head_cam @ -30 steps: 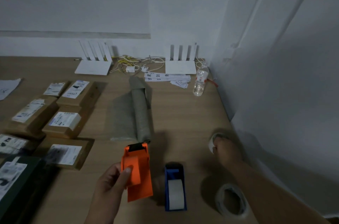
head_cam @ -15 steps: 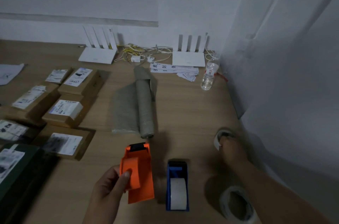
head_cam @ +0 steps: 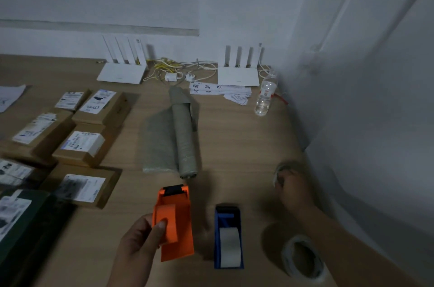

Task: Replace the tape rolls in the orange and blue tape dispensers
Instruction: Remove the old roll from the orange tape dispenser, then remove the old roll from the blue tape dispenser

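Two plastic tape dispensers in play, side by side near the front edge of the light wooden table [head_cam: 234,145]. Orange plastic tape dispenser [head_cam: 175,222] held up off the table in the left hand [head_cam: 138,244], thumb pressed on its raised flap and the remaining fingers wrapped behind, so clamped on the dispenser body. Blue plastic tape dispenser [head_cam: 228,237] resting flat on the table just to the right, apart from the orange one, a pale roll or strip of tape showing in its cradle. Right hand [head_cam: 292,192] stretched out toward the wall, fingers curled over a small translucent tape roll [head_cam: 281,169] lying near the table's right edge; closed on it or merely touching, impossible to tell through the blur and dim light. A larger clear tape roll [head_cam: 303,256] lying flat at the near right, below the forearm, untouched. Step in hand, by the look of it: fetching a fresh roll for the orange dispenser, with neither refill visibly done. Next move likely calls for a firm pinch on the small roll, bringing it across to the left hand, then seating its core in the orange dispenser and threading the loose end toward the black cutter. Blue dispenser left for afterward.
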The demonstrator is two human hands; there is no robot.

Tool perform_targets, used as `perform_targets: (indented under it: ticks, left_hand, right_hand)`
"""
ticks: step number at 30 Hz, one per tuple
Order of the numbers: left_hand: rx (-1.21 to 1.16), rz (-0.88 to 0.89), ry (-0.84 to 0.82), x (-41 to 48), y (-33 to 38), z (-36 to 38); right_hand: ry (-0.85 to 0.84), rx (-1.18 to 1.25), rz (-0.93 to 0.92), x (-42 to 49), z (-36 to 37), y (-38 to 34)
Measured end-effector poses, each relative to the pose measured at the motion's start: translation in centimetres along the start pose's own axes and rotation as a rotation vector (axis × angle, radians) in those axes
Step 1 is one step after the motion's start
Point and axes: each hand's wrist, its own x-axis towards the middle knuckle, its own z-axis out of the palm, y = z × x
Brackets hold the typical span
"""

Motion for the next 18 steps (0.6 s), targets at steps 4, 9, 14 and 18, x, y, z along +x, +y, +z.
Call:
perform_targets:
  ticks: [4,9,14,18]
  left_hand:
    - [-0.039,-0.01,-0.035,0.3,0.1,0.0]
    - [-0.056,0.023,-0.093,0.4,0.2,-0.2]
    - [-0.056,0.001,-0.152,0.1,-0.1,-0.6]
    - [-0.046,-0.058,-0.187,0.2,-1.8,-1.4]
  right_hand:
    - [-0.004,0.237,0.017,-2.1,-0.8,-3.5]
    - [-0.074,0.605,0.091,-7.6,-0.9,-9.3]
    - [-0.261,0.819,0.079,-12.9,-0.2,-14.9]
    - [-0.332,0.851,0.119,-16.1,2.1,-18.4]
